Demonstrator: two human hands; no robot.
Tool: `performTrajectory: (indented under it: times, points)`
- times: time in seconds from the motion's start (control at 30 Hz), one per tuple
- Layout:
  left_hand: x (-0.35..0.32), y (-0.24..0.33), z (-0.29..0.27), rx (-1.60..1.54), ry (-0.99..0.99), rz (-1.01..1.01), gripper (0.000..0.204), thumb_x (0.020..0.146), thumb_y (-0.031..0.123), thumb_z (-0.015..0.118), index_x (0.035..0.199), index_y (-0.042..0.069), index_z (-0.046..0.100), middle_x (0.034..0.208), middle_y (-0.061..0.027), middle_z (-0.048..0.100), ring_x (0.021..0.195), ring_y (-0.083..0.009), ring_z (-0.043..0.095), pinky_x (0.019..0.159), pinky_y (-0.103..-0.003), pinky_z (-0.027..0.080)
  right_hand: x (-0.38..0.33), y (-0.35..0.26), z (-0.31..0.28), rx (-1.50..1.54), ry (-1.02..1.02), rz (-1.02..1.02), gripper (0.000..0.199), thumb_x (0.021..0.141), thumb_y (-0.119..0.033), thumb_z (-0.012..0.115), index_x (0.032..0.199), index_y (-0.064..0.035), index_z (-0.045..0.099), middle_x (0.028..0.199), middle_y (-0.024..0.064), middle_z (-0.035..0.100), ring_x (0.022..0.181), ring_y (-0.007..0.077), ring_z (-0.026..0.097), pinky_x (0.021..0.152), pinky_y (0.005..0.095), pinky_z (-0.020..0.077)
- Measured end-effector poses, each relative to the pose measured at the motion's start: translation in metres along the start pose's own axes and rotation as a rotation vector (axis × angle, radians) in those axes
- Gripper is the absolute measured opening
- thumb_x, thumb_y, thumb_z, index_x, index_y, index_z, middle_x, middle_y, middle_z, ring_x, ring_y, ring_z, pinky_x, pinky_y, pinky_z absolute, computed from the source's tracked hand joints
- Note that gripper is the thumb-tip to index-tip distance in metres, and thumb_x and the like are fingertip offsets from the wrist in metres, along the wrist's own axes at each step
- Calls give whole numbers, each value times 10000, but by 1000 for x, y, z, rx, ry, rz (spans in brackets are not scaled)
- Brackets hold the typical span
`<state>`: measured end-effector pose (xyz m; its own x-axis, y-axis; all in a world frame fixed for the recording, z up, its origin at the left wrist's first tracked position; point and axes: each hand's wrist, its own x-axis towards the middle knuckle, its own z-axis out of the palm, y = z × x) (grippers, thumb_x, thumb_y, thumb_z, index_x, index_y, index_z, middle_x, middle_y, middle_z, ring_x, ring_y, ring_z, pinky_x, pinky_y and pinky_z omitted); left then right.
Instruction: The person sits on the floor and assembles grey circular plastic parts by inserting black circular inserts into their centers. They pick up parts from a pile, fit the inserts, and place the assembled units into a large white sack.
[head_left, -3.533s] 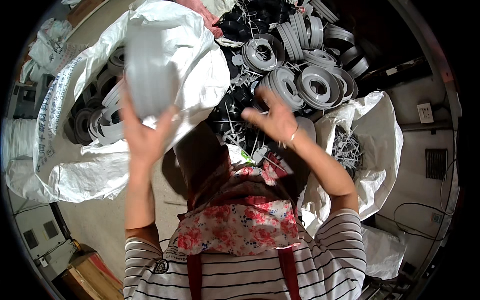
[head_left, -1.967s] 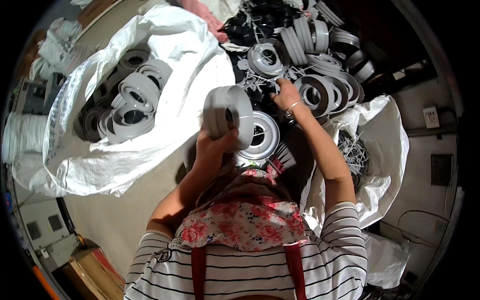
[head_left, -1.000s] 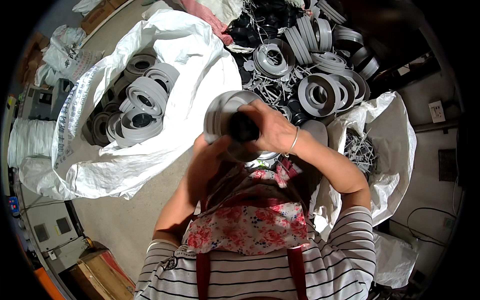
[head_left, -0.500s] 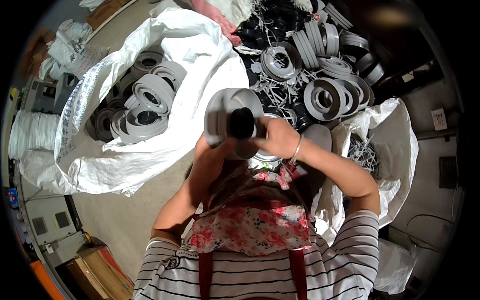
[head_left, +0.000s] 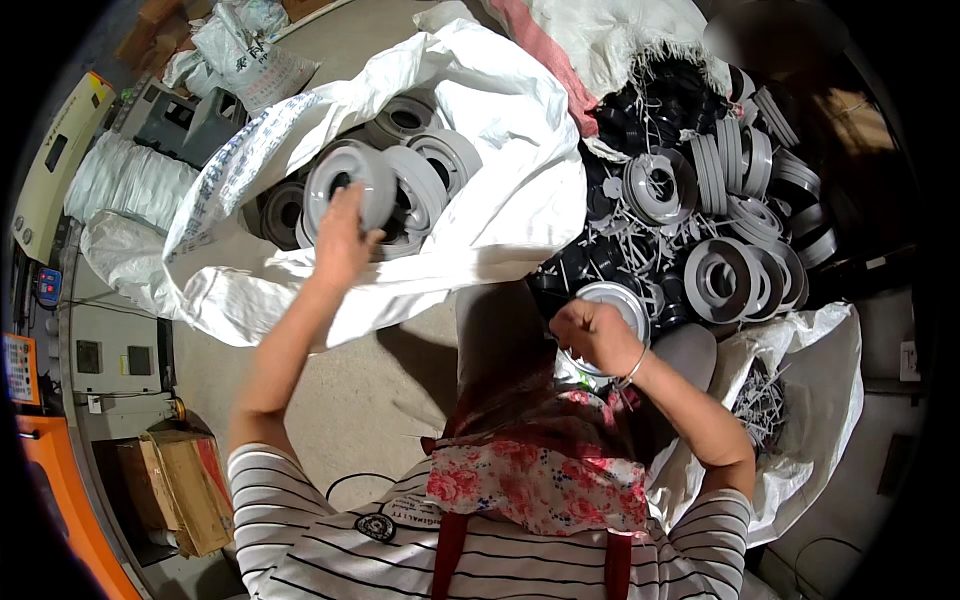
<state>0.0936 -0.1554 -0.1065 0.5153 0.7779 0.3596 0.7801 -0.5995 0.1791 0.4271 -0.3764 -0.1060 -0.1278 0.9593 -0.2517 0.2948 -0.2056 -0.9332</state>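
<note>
My left hand reaches into the mouth of a large white woven bag, with its fingers gripping a grey plastic ring. This ring is slightly blurred and tilted above several similar grey rings inside the bag. In front of my lap, my right hand is closed, fingers curled down. It hovers over or touches a round, white-rimmed thing, partly hidden by the hand. Whatever its fingers may hold is out of sight.
To the right lies a heap of grey rings, black parts and thin pale plastic scraps. Another white bag holds more scraps. A cardboard box and orange machine stand at the left.
My left hand has carried the grey ring from in front of me leftward into the bag. The right hand has let go of it and closed. The view has turned left.
</note>
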Motion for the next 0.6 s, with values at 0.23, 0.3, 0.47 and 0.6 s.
performTrajectory:
  times: [0.23,0.3,0.47,0.6]
  points:
    - [123,-163,-28,86,348,-426,617,726,387,712,1131,-53,561,1064,-273,609,1020,-403,577,896,-437,440,11,27,8,14,33,97,206,870,-172,625,883,33,622,660,100,635,571,139,595,534,278,459]
    - [185,-174,-53,196,492,-383,553,753,394,696,1036,-67,584,1006,-276,619,969,-425,579,870,-442,446,15,30,7,-40,93,63,192,866,-160,623,884,31,621,668,115,634,593,155,604,552,288,461]
    - [274,-168,-42,153,426,-317,596,820,419,603,1240,7,509,1133,-259,584,1067,-411,544,921,-430,419,25,39,21,-60,235,82,196,828,-128,656,924,33,599,690,156,625,613,201,610,589,314,475]
    - [270,-241,66,86,-188,-339,662,887,476,443,1376,33,396,1344,-253,440,1235,-375,441,1026,-387,352,9,45,27,-340,366,-58,316,741,-83,690,1013,29,576,896,186,622,836,328,599,763,392,493]
